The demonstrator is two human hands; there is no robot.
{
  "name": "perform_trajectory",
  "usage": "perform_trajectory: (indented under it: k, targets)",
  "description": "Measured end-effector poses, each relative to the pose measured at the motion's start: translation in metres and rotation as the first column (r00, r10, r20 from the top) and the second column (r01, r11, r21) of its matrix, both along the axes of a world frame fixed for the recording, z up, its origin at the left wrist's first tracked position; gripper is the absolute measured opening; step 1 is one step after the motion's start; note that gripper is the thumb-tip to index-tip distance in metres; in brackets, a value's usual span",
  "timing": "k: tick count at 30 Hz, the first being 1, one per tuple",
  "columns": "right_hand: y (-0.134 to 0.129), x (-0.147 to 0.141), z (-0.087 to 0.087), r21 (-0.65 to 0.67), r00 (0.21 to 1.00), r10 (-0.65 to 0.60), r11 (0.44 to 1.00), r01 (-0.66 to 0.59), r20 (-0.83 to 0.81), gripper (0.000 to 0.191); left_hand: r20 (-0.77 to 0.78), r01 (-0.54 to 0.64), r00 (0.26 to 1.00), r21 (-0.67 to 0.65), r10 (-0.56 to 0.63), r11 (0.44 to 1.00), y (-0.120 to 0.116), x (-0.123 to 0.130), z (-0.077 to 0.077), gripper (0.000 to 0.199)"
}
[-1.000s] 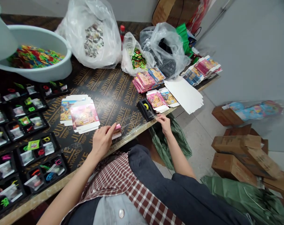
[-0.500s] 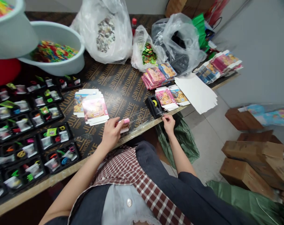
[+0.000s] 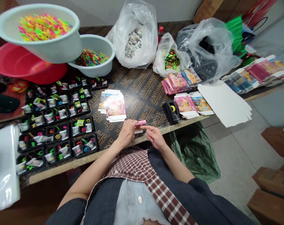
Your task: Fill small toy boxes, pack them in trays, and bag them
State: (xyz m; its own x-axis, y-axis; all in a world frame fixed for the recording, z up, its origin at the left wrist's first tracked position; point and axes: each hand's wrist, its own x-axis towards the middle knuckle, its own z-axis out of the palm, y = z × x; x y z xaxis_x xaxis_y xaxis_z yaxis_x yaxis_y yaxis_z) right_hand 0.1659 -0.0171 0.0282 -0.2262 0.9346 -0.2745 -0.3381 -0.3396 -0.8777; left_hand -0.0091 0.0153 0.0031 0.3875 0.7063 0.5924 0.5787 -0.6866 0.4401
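"While your hands are up at the table edge, what's in them?"

"My left hand (image 3: 126,133) pinches a small pink folded carton (image 3: 140,122) between thumb and fingers, I think. The piece is small and partly hidden, so I can't swear to the grip. A bit of white card (image 3: 139,131) shows just below it."

"And the other hand?"

"My right hand (image 3: 154,137) is open, fingers stretched out, with the index fingertip (image 3: 144,127) just beside the carton."

"What's ahead of them?"

"Straight ahead, on the plywood tabletop (image 3: 142,93), lies a small stack of printed box blanks (image 3: 112,104). Ahead of my right hand sit a black tape dispenser (image 3: 172,112) with a yellow core and a stack of printed cartons (image 3: 186,105), and farther right a white die-cut card sheet (image 3: 223,103)."

"And past your left hand?"

"Black compartment trays (image 3: 60,125) hold small plastic bags and coloured pieces, and beyond them a white basin (image 3: 91,56) holds bright plastic pieces."
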Motion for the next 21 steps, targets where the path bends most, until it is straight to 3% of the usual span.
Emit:
perform_trajectory:
  k: [4,11,14,17,21]
  targets:
    - [0.007,-0.008,-0.003,-0.066,0.994,0.042,0.997,-0.049,-0.1,0.044,0.042,0.019,0.999,0.007,-0.019,1.0,0.0,-0.001,-0.003,0.029]
    - [0.013,-0.008,-0.011,-0.095,0.988,0.036,0.994,-0.05,-0.151,0.04,-0.093,0.029,0.995,-0.032,-0.032,0.999,-0.001,-0.003,0.007,0.035]
    - [0.014,-0.008,-0.012,-0.015,0.996,0.007,1.0,-0.006,0.09,0.043,-0.047,-0.012,0.999,0.008,0.013,1.0,0.001,0.003,0.007,0.022]
    - [0.014,-0.003,-0.011,0.196,0.889,-0.142,0.979,0.06,0.435,0.049,-0.019,-0.083,0.996,0.038,0.084,0.996,0.005,0.01,0.003,0.015]
    - [0.03,0.011,-0.009,0.367,0.769,-0.388,0.905,0.214,0.507,0.058,-0.006,-0.051,0.999,-0.083,0.051,0.995,0.006,0.009,0.006,0.016]
